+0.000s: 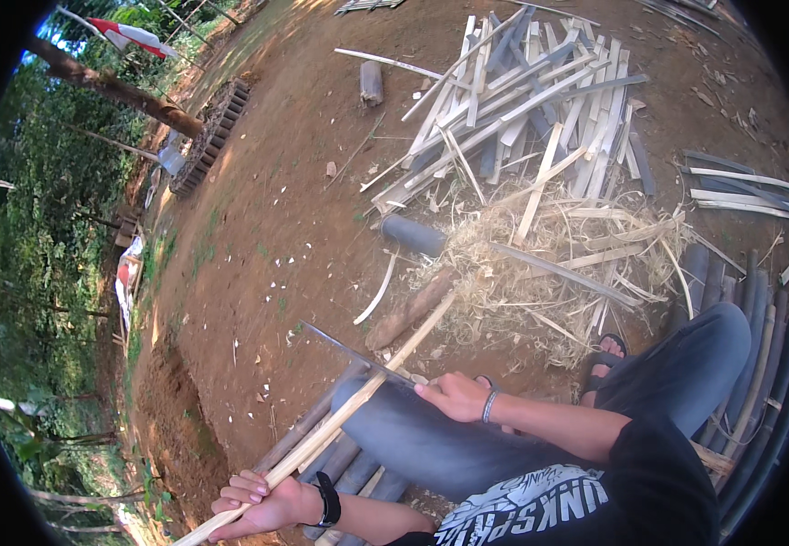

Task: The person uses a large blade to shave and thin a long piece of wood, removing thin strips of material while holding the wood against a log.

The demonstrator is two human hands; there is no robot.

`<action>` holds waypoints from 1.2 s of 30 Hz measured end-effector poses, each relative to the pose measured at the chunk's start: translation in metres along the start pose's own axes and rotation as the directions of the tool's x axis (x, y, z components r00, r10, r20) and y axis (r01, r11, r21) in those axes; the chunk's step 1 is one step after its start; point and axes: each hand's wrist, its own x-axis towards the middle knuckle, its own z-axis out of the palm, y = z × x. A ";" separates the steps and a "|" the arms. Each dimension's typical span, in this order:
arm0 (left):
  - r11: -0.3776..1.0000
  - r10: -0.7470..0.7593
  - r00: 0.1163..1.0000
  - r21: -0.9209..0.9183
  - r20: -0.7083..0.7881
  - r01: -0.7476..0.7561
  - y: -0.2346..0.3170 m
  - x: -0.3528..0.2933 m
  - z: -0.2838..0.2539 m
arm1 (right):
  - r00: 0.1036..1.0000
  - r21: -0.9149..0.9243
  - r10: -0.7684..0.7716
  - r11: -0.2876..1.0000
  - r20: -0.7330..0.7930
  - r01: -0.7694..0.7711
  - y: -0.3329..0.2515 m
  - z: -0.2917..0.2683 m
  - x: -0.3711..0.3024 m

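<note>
A long pale bamboo strip (pixel 326 430) slants from the lower left up toward the middle, across my bent left knee. Near its lower end my left hand (pixel 263 506) is closed round it, palm turned up. My right hand (pixel 456 397) grips a long-bladed knife (pixel 335 343); its handle is mostly hidden in my fingers. The thin dark blade points to the upper left and crosses the strip near my knee, touching it or very close. The strip's far end lies over or just beside a brown log (pixel 413 309).
Beyond my legs lie curly shavings (pixel 586 259) and a big heap of split bamboo strips (pixel 522 109). A short dark bamboo piece (pixel 413 235) rests beside the shavings. Bamboo poles (pixel 763 364) are at the right, and more (pixel 358 473) lie under my left leg. Bare soil (pixel 267 237) spreads leftward.
</note>
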 end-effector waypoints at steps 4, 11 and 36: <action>0.999 0.038 0.999 -0.023 -0.016 -0.039 0.002 0.000 0.007 | 0.992 0.075 -0.098 0.992 -0.079 0.104 -0.007 0.003 -0.001; 0.998 0.061 0.998 -0.004 0.027 -0.061 -0.013 0.002 -0.009 | 0.998 0.130 -0.057 0.990 0.004 0.056 -0.014 -0.004 -0.004; 0.990 0.141 0.971 -0.034 0.194 -0.137 -0.002 -0.027 0.017 | 0.997 -0.058 0.082 0.995 0.009 -0.082 0.037 -0.008 -0.003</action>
